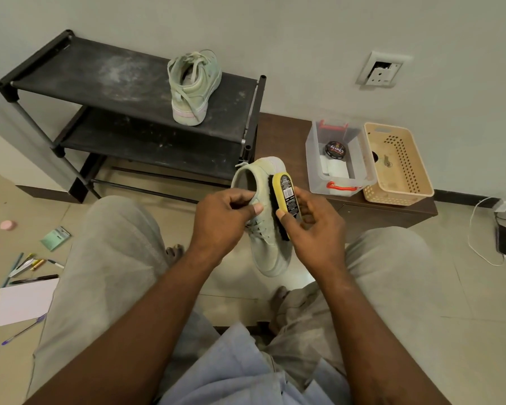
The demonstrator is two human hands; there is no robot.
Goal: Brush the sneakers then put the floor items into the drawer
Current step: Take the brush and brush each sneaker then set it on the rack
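Sneaker (268, 247) in L hand (222, 223), brush (285, 197) in R hand (313, 229)

A pale grey wall (275, 24) fills the top, a white socket (381, 70) on it at upper right. A dusty black two-shelf rack (100, 74) stands upper left, a low brown cabinet (282, 133) just right of it. Beige tiled floor (465, 317) below; dark skirting (465, 197) at right.

Matt suede-like sneaker (270, 252); glossy yellow plastic brush (287, 197); clear plastic box (338, 159); dusty cloth rack (123, 80).
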